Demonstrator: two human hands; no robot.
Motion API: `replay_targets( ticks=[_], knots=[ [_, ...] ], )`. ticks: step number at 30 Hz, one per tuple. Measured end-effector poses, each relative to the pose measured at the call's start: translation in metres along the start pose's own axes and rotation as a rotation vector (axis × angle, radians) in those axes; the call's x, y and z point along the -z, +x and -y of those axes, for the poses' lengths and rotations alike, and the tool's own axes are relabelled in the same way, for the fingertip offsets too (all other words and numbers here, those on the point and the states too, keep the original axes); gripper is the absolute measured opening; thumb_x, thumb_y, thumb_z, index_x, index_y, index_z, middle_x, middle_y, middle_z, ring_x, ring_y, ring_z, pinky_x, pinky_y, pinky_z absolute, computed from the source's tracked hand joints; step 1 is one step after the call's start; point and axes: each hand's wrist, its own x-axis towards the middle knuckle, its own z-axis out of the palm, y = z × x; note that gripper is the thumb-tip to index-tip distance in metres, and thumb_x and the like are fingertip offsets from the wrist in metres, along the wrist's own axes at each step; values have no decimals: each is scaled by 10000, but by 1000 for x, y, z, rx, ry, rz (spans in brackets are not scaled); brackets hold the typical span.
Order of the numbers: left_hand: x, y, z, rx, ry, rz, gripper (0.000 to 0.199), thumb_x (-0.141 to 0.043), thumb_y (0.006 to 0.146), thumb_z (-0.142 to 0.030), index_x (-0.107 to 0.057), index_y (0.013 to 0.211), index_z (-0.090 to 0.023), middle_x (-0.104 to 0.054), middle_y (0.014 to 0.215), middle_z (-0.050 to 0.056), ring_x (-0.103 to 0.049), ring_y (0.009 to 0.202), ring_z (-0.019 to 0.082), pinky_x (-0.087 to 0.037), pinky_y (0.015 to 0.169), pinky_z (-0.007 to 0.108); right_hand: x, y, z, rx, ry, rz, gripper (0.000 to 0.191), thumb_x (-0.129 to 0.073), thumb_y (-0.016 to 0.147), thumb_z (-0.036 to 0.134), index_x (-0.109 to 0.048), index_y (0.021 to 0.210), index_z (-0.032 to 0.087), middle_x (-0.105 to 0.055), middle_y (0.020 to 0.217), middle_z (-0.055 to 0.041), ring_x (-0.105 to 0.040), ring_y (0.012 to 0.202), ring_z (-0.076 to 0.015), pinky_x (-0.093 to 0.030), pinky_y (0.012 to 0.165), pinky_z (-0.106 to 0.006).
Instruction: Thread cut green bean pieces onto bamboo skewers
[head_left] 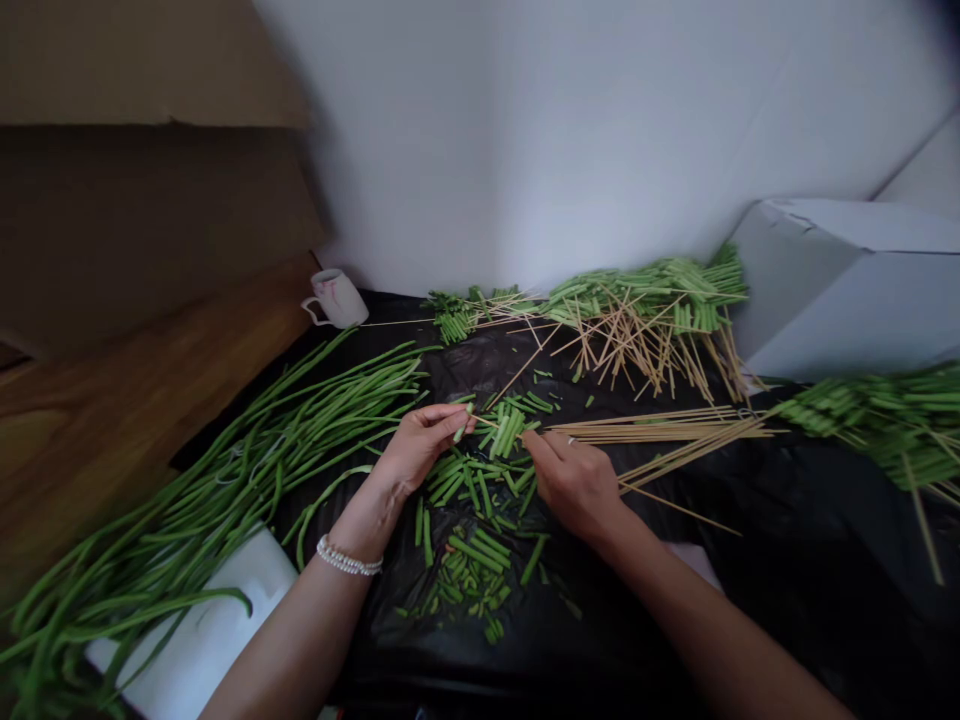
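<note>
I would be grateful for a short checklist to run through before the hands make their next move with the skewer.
1. Left hand pinching a green piece: ok.
2. Right hand gripping the skewer, just beyond the threaded pieces: ok.
3. Skewer's point clear of the left fingertips: cannot tell, the fingers and the piece obscure it.
4. Loose cut pieces near the hands: ok.
5. Spare skewers beside the right hand: ok.
6. Mug away from both hands: ok.
</note>
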Motion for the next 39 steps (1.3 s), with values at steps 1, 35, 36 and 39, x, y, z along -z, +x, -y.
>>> replay_targets(
  ticks=[1, 35, 36, 39],
  knots=[
    [0, 0, 0, -1, 1, -10, 259, -840, 593, -263, -754, 807, -145, -718, 731, 45, -631, 707, 120, -469, 731, 243, 0, 0, 0, 0, 3, 7, 262, -477, 831, 89, -651, 1008, 173, -583, 687, 10, -471, 591, -126, -274, 571, -280],
    [-4, -2, 7, 33, 75, 39, 238, -808, 638, -330, -747, 773, -144, -687, 725, 45, -587, 697, 123, -426, 681, 238, 1, -1, 6, -72, 50, 104, 255, -487, 814, 85, -647, 988, 181, -600, 707, 10, -496, 591, -116, -279, 557, -275],
    [-5, -3, 8, 29, 98, 45, 238, -806, 639, -334, -747, 765, -141, -688, 720, 48, -583, 685, 125, -426, 674, 242, 1, -1, 7, -63, 48, 102, 258, -484, 813, 83, -645, 991, 178, -599, 705, 8, -494, 592, -116, -281, 558, -276],
    [-11, -5, 13, 22, 170, 81, 225, -805, 633, -335, -747, 732, -141, -678, 681, 40, -554, 627, 117, -419, 639, 244, 1, 0, 9, -21, 42, 70, 263, -470, 817, 72, -639, 998, 161, -590, 685, 4, -493, 598, -120, -287, 570, -275]
  ],
)
